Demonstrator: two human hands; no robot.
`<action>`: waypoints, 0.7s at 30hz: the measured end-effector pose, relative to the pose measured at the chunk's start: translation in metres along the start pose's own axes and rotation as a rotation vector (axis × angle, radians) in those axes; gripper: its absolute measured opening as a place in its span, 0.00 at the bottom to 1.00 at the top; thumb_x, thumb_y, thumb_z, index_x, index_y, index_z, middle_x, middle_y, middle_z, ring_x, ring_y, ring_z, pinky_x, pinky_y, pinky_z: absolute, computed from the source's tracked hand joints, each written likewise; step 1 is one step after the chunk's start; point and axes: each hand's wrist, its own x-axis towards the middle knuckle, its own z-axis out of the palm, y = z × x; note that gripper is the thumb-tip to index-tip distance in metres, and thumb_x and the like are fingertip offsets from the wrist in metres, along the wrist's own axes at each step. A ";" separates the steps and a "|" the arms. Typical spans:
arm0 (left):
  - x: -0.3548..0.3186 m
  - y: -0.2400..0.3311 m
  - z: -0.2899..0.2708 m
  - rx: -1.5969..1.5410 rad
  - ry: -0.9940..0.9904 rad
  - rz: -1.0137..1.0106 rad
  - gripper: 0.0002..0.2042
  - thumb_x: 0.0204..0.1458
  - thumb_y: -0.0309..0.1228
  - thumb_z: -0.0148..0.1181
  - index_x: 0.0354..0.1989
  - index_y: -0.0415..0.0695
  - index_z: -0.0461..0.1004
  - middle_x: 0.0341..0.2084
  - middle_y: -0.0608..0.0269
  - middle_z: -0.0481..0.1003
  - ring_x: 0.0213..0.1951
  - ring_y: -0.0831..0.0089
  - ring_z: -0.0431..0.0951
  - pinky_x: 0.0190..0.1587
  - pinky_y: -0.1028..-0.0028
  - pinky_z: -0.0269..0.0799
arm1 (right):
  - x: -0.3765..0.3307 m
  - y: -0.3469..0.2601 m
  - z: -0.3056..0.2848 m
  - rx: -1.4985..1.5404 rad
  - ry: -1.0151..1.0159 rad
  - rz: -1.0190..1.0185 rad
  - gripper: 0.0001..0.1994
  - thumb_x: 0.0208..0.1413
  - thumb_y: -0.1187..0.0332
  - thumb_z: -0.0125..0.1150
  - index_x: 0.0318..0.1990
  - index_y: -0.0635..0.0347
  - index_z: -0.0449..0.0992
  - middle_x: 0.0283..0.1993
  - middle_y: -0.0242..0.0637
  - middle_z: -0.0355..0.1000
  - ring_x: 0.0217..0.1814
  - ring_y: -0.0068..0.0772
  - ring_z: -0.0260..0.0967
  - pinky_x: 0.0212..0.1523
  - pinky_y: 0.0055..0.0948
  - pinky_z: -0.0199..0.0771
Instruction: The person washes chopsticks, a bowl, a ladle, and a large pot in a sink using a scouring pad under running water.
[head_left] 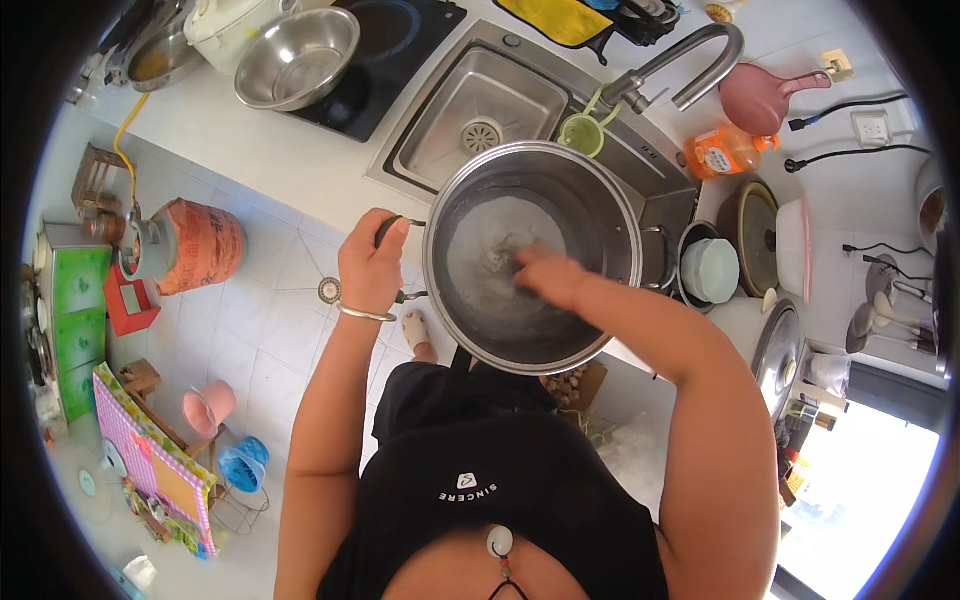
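With our left hand (375,262) wrapped round a handle of the steel pot (605,230) before the sink (520,100), and our right hand (550,275) inside, its grasp unclear, we judge the work begun but not yet finished within.

The pot (590,220) is large, round and deep, made of silver-grey metal with a shiny rolled rim and a darker, dull inner wall. It has no lid on, and its mouth faces upward. Two loop handles stand out from opposite sides, the left one (388,232) gripped and the right one (668,258) free. Rivets show on the inner wall near the right handle. Cloudy grey liquid (470,240) covers the bottom, its surface rippled around the middle. The pot is in front of the person's body, overlapping the sink's (410,150) near edge in view; what supports it underneath is hidden.
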 end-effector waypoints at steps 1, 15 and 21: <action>-0.001 0.002 0.000 -0.008 -0.011 -0.001 0.08 0.54 0.32 0.56 0.31 0.39 0.70 0.14 0.69 0.64 0.13 0.82 0.61 0.14 0.78 0.59 | -0.002 0.015 -0.003 -0.028 -0.028 0.124 0.08 0.44 0.70 0.55 0.33 0.51 0.79 0.44 0.43 0.67 0.51 0.49 0.64 0.47 0.40 0.71; 0.001 0.000 -0.001 -0.028 -0.011 0.004 0.08 0.54 0.31 0.56 0.29 0.39 0.69 0.14 0.70 0.63 0.13 0.82 0.60 0.14 0.78 0.58 | 0.025 -0.040 0.040 0.335 0.099 0.378 0.07 0.47 0.70 0.53 0.34 0.55 0.76 0.46 0.52 0.64 0.52 0.55 0.63 0.51 0.42 0.69; 0.001 0.001 -0.001 -0.027 -0.053 0.015 0.08 0.54 0.32 0.56 0.30 0.39 0.70 0.14 0.70 0.63 0.12 0.82 0.61 0.14 0.77 0.58 | 0.036 0.037 0.001 -0.080 0.181 0.518 0.09 0.49 0.69 0.51 0.36 0.52 0.77 0.46 0.51 0.65 0.51 0.56 0.64 0.47 0.44 0.71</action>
